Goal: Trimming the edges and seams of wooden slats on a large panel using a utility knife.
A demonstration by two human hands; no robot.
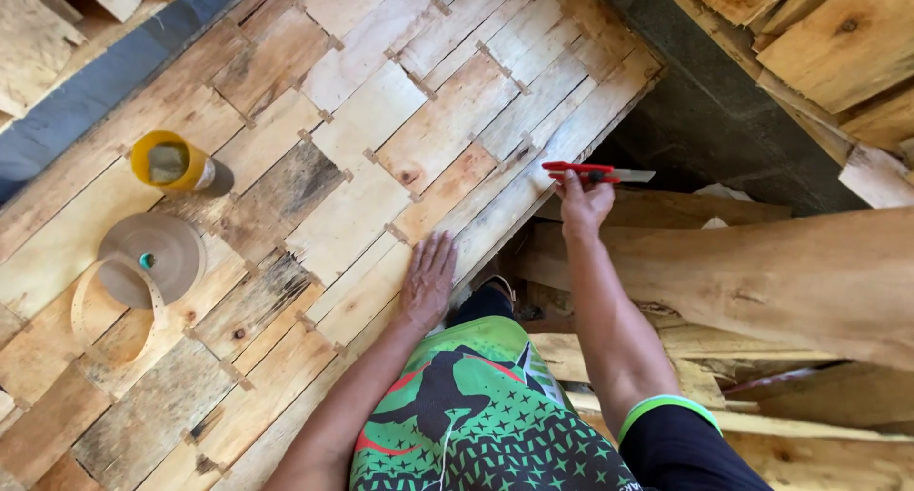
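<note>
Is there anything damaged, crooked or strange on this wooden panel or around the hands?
A few things. Some veneer strips in the woven wooden panel are stained dark grey. The brown tape roll has a loose end curling off. The right hand holds a red utility knife with its blade extended.

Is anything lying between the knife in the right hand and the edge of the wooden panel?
Nothing visible. The right hand holds the red knife just off the wooden panel edge; the left hand rests flat nearer the body.
</note>
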